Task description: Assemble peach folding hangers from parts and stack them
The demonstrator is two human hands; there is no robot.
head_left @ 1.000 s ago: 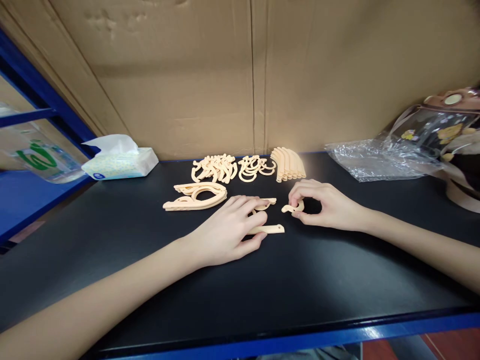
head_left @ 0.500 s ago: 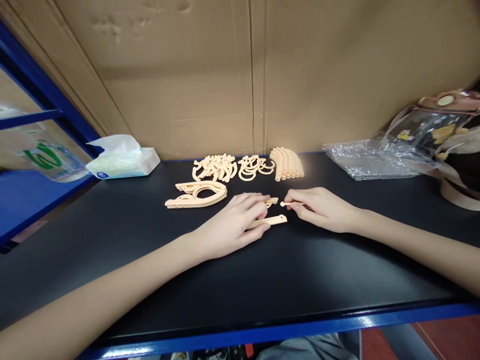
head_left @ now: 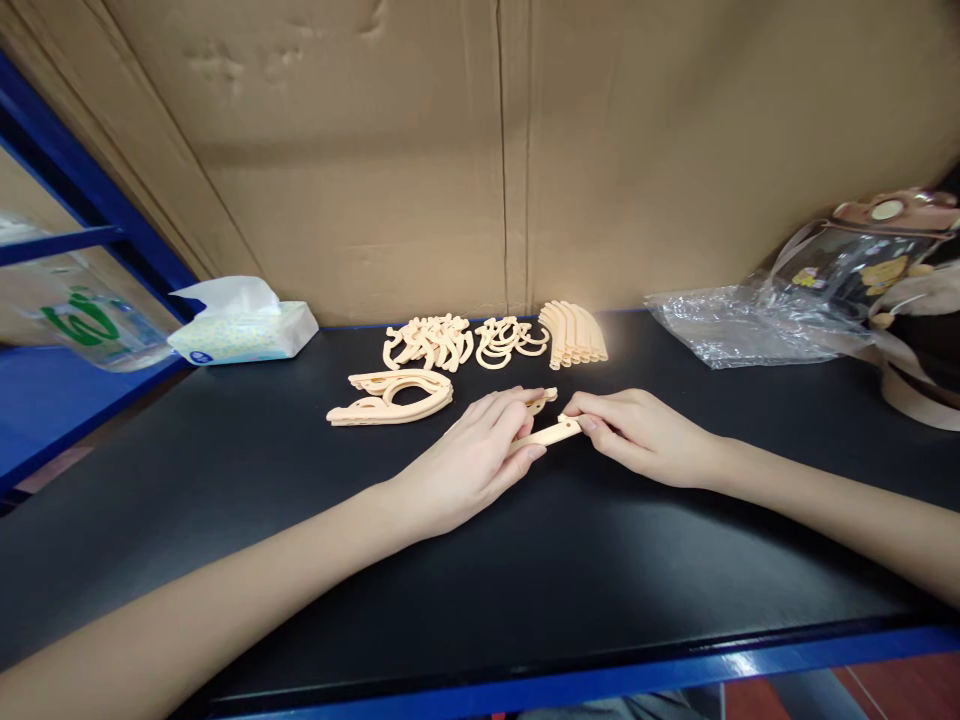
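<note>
My left hand (head_left: 480,450) is closed around a beige plastic folding hanger (head_left: 551,433); two of its arms stick out past the fingers toward the right. The nearer arm has a small hole near its end. My right hand (head_left: 637,435) pinches a small beige piece (head_left: 564,418) against the end of that nearer arm; fingers hide most of the piece. Left of my left hand lie folded beige hangers (head_left: 420,408), stacked together. Behind the hands sit a pile of curved beige pieces (head_left: 431,340), several beige hooks (head_left: 510,340) and a row of beige hanger arms (head_left: 574,335).
A tissue pack (head_left: 244,332) stands at the back left, beside a blue shelf frame (head_left: 142,240). Clear plastic bags (head_left: 742,325) and a transparent bottle with a brown lid (head_left: 847,255) are at the right. Brown cardboard (head_left: 360,160) backs the black tabletop (head_left: 480,610).
My right hand has brought the small piece left and slightly down, from a gap beside the hanger to contact with the nearer arm's end. My left hand keeps its hold.
</note>
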